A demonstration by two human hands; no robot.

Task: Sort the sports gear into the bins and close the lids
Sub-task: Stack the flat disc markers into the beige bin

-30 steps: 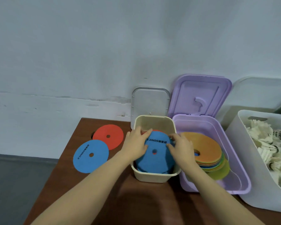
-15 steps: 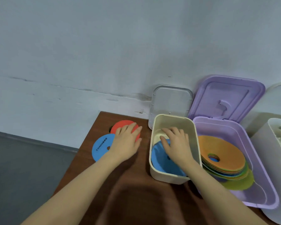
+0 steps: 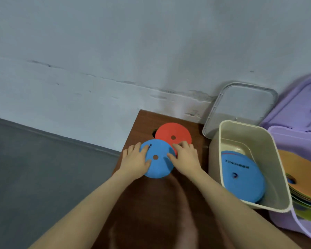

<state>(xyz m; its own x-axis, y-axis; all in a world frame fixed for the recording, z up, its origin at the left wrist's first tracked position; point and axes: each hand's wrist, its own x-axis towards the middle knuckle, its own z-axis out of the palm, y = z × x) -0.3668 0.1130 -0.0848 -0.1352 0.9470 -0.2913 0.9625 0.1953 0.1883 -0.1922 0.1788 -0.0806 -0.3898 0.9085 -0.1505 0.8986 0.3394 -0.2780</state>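
Observation:
A blue disc (image 3: pixel 158 165) lies near the table's left edge, overlapping a red disc (image 3: pixel 172 133) behind it. My left hand (image 3: pixel 134 163) grips the blue disc's left edge, thumb on top. My right hand (image 3: pixel 186 159) holds its right edge with the thumb on the blue face and curled fingertips over the red disc. To the right stands an open cream bin (image 3: pixel 280 178) with another blue disc (image 3: pixel 244 178) leaning inside. Beyond it, an open purple bin (image 3: pixel 294 136) holds a stack of discs with an orange disc (image 3: pixel 305 177) on top.
A grey lid (image 3: pixel 241 105) leans on the wall behind the cream bin, and the purple lid (image 3: pixel 302 103) stands raised. The brown table (image 3: pixel 160 203) ends just left of my left hand, with grey floor (image 3: pixel 43 177) below.
My right hand left the cream bin and moved left to the blue disc on the table. My left hand shifted from the red disc to the blue one. The view swung left.

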